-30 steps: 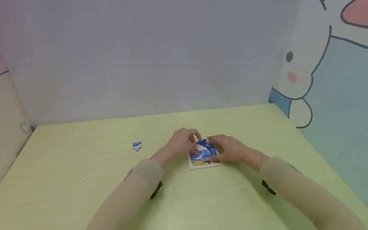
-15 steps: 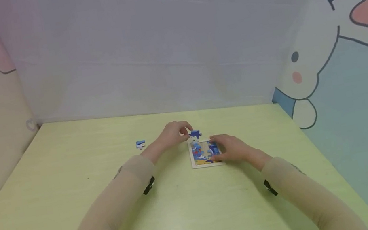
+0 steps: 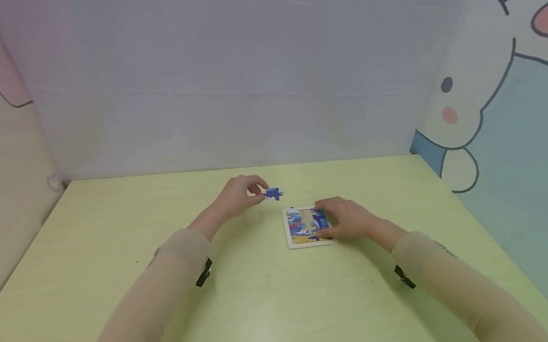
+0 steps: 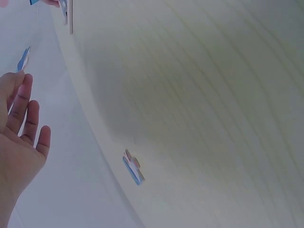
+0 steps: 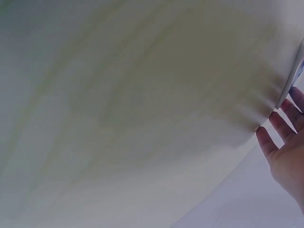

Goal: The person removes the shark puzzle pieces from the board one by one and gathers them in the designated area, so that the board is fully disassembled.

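Note:
My left hand [image 3: 236,197] pinches a blue-and-white jigsaw piece [image 3: 272,194] between thumb and forefinger, raised above the table to the left of the puzzle. In the left wrist view the same jigsaw piece [image 4: 23,59] shows nearly edge-on at the fingertips. The framed jigsaw puzzle [image 3: 304,244] lies flat, with a bare tan gap in its upper middle. My right hand [image 3: 351,218] rests at its right side, thumb and forefinger spread over the picture. In the right wrist view, the fingers of my right hand [image 5: 289,137] lie relaxed along the frame's edge.
Another loose jigsaw piece [image 4: 133,167] lies on the table in the left wrist view; the left arm hides it in the head view. The pale yellow table [image 3: 272,318] meets a white back wall [image 3: 236,80] and painted side walls.
My left hand has lifted the blue piece out of the puzzle, baring a gap, and carried it up and to the left. My right hand has stayed at the puzzle's right side.

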Action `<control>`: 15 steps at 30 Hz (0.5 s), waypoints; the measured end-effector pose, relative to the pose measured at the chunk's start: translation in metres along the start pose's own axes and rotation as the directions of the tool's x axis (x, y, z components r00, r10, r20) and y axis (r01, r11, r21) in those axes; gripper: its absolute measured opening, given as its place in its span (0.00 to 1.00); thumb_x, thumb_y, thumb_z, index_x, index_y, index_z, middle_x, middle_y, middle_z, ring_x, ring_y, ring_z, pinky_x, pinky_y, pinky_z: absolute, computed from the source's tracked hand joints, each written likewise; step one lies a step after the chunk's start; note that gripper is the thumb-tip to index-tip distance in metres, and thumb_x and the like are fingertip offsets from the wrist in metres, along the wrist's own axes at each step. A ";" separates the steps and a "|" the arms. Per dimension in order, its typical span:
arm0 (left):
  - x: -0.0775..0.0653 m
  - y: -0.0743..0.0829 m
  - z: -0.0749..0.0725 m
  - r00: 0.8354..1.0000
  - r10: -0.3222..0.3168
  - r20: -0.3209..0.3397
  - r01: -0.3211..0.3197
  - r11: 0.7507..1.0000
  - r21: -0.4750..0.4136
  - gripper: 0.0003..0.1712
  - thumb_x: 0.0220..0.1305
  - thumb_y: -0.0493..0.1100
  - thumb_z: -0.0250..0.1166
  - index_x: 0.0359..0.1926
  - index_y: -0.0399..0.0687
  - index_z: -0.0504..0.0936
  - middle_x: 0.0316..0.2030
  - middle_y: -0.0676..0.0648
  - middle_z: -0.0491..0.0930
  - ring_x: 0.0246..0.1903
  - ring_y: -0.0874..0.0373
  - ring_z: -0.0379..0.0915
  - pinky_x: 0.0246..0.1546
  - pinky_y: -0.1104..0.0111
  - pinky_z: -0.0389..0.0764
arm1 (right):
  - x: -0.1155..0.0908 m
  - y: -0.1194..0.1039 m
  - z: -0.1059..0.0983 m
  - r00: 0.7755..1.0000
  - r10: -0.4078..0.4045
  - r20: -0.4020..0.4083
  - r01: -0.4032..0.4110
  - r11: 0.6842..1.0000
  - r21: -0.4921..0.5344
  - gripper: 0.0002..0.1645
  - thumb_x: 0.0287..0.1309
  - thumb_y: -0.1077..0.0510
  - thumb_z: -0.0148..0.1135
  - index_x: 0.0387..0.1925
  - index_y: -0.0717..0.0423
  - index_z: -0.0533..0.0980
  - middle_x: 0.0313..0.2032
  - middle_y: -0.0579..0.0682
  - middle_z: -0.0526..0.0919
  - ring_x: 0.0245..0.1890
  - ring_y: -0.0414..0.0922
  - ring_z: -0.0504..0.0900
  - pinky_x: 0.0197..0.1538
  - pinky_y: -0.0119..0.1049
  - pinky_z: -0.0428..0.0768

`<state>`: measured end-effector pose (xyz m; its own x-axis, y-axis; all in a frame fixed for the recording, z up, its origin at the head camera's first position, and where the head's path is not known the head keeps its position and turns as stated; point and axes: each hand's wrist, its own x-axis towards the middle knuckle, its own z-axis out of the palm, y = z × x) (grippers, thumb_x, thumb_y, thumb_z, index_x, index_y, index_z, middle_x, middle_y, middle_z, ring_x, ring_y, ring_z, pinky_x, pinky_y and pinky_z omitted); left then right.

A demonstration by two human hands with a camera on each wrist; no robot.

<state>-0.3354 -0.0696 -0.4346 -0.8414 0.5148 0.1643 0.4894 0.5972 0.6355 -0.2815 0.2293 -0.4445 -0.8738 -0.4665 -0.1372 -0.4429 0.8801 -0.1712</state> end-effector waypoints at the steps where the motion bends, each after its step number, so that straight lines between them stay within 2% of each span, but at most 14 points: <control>1: -0.001 -0.003 -0.002 1.000 -0.004 -0.002 0.004 1.000 0.002 0.14 0.62 0.41 0.64 0.49 0.48 0.80 0.34 0.50 0.82 0.41 0.54 0.74 0.47 0.59 0.73 | 0.000 0.000 0.000 1.000 -0.006 -0.005 0.005 1.000 -0.006 0.50 0.50 0.32 0.62 0.66 0.56 0.63 0.65 0.55 0.67 0.66 0.55 0.63 0.65 0.54 0.60; 9: -0.010 -0.028 -0.015 0.998 -0.056 -0.027 0.055 0.998 -0.011 0.14 0.61 0.41 0.64 0.49 0.47 0.80 0.35 0.49 0.82 0.43 0.51 0.73 0.49 0.56 0.72 | -0.001 0.002 0.003 0.999 -0.006 -0.034 0.005 1.000 -0.028 0.49 0.50 0.32 0.62 0.66 0.55 0.63 0.65 0.54 0.68 0.65 0.55 0.65 0.64 0.54 0.62; 15: -0.019 -0.047 -0.020 0.997 -0.073 -0.027 0.074 0.997 0.033 0.14 0.62 0.42 0.64 0.49 0.47 0.81 0.34 0.50 0.82 0.47 0.50 0.73 0.53 0.52 0.69 | -0.002 0.000 0.005 0.999 -0.009 -0.038 0.009 1.000 -0.012 0.48 0.51 0.32 0.62 0.66 0.54 0.63 0.64 0.54 0.69 0.64 0.55 0.66 0.63 0.55 0.63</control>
<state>-0.3474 -0.1195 -0.4525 -0.8808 0.4530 0.1382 0.4335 0.6537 0.6203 -0.2791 0.2295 -0.4488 -0.8767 -0.4708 -0.0989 -0.4529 0.8770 -0.1604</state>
